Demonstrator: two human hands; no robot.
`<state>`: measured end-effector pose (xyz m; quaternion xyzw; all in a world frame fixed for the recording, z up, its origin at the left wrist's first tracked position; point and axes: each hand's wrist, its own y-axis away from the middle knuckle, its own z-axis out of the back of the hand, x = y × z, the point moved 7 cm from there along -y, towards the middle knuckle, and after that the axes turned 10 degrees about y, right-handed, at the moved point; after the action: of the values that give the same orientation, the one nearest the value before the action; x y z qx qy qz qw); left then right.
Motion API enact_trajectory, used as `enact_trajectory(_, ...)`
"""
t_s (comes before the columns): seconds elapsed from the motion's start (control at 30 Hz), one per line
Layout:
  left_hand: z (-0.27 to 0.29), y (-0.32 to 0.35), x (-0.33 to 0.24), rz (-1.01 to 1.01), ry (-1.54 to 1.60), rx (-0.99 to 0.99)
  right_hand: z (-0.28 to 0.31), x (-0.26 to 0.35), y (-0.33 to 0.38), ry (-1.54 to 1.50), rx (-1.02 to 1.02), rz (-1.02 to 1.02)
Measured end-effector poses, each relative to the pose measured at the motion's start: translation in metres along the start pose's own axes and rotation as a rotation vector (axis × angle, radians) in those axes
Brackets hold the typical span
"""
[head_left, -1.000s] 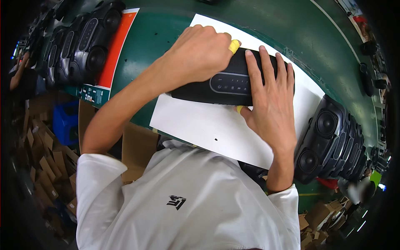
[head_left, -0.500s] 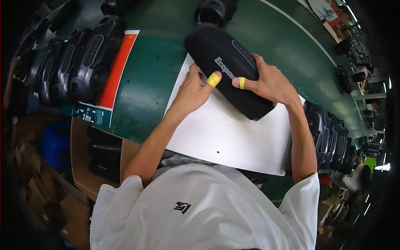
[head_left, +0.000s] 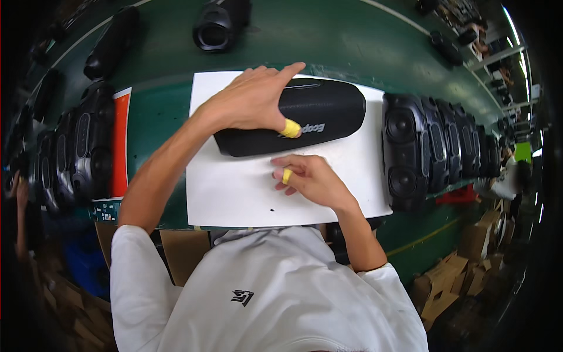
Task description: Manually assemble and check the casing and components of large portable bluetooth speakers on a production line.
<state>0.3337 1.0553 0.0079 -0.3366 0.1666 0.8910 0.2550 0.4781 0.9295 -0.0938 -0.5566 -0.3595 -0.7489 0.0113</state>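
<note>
A long black speaker grille cover or speaker body (head_left: 334, 108), with pale lettering on its front, lies across a white sheet (head_left: 223, 199) on the green bench. My left hand (head_left: 252, 100) lies over its left half, gripping it. The yellow-wrapped thumb presses beside the lettering, while the other fingers reach over the far side. Just in front of it, above the sheet, is my right hand (head_left: 314, 179), with yellow wrap on its thumb too. Its fingers are loosely bent and apart, and nothing shows in them.
A row of black speakers (head_left: 404, 152) stands close on the right. More speakers (head_left: 88, 141) stand to the left beside an orange-red sheet (head_left: 121, 141). Another black speaker (head_left: 220, 26) sits at the back. Cardboard boxes (head_left: 440, 287) lie below the bench at right.
The black speaker has turned from slanted to nearly level and now rests on the sheet. My right hand has let go and drawn nearer; my left has moved over the speaker. The view has shifted.
</note>
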Motion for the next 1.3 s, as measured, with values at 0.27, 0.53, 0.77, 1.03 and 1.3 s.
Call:
enact_trajectory(0.27, -0.033, 0.053, -0.04, -0.419, -0.17, -0.226, 0.067, 0.113, 0.02, 1.134, -0.876, 0.687)
enact_trajectory(0.53, -0.014, 0.082, 0.003, -0.121, -0.041, -0.281, 0.039, 0.106, 0.024, 1.282, -0.933, 0.722)
enact_trajectory(0.77, -0.017, 0.091, 0.0, -0.218, 0.004, -0.3, 0.011, 0.112, 0.012, 1.243, -0.894, 0.77)
enact_trajectory(1.03, -0.023, 0.063, 0.006, -0.134, -0.088, -0.348, 0.006, 0.103, 0.022, 1.281, -0.968, 0.819)
enact_trajectory(1.3, -0.024, 0.064, 0.017, -0.135, -0.216, -0.445, 0.012, 0.094, 0.03, 1.073, -1.013, 0.891)
